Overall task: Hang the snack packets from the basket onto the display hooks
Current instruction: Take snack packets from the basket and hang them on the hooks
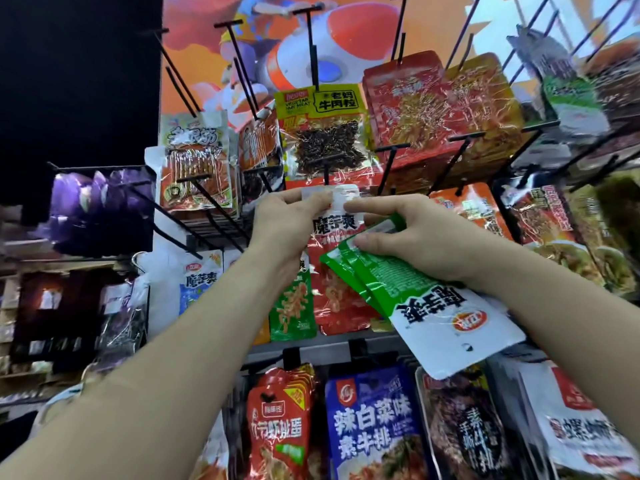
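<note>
Head view, left fingers [311, 202] pinching red packet [332, 296], right fingers [367, 204] pinching it plus green packets [381, 275], yellow packet [332, 105] above

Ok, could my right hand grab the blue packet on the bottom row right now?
Probably not: the right hand holds the green packets and touches the red packet; the blue packet itself hangs in the open.

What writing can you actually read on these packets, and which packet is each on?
"老妈牛肉粒": yellow packet.
"VEGETARIAN MEAT": same yellow packet.
"魔芋爽": red packet pinched by the left hand.
"魔芋爽", upside down: green packets in the right hand.
"辣白菜味 素牛排": blue packet.
"魔芋爽": blue-and-white packet at left.
Remaining print is too blurred to read.
</note>
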A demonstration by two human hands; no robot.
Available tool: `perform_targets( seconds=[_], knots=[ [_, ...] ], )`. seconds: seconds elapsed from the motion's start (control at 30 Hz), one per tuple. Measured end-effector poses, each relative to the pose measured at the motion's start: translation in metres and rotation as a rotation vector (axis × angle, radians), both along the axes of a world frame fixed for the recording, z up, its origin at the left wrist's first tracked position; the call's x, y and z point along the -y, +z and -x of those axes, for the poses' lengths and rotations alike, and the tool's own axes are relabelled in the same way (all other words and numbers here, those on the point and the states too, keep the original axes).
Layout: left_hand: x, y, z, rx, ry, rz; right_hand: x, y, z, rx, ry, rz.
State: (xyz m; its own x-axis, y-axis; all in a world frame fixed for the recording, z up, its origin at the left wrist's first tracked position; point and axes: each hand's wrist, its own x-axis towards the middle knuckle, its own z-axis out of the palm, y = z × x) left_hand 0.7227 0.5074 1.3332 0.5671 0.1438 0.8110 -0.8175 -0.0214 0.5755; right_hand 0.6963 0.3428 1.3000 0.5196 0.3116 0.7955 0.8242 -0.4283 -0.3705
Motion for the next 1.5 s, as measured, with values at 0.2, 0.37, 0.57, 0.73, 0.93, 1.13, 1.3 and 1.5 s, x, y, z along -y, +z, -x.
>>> perform_targets(
  seconds=[0.2, 0.37, 0.57, 0.73, 0.93, 1.13, 1.3, 1.5],
  knots=[
    [0.004, 0.004, 0.006, -0.171, -0.115, 0.054, -0.005, 0.005, -0.003, 0.034, -0.005, -0.043],
    [0.007, 0.005, 0.002, -0.164, -0.121, 0.02, -0.006, 0.012, -0.005, 0.115, -0.094, -0.025],
    [0.008, 0.006, -0.014, -0.105, 0.129, -0.128, -0.011, 0.013, -0.007, 0.186, -0.234, 0.099],
    [-0.002, -0.009, -0.015, -0.043, 0.488, -0.382, -0.018, 0.009, -0.018, 0.161, -0.319, 0.139],
    [-0.025, -0.02, -0.015, 0.145, 0.649, -0.638, -0.017, -0.001, -0.024, 0.107, -0.316, 0.11],
    [-0.025, -0.014, -0.051, 0.086, 0.961, -0.898, -0.002, -0.01, -0.012, 0.143, -0.239, -0.064],
    [-0.023, -0.014, -0.049, 0.085, 1.146, -1.054, -0.002, -0.021, -0.011, 0.29, -0.217, -0.254],
    [-0.002, -0.055, 0.049, -0.083, 0.093, -0.562, -0.007, -0.035, 0.003, 0.41, -0.099, -0.597]
  ],
)
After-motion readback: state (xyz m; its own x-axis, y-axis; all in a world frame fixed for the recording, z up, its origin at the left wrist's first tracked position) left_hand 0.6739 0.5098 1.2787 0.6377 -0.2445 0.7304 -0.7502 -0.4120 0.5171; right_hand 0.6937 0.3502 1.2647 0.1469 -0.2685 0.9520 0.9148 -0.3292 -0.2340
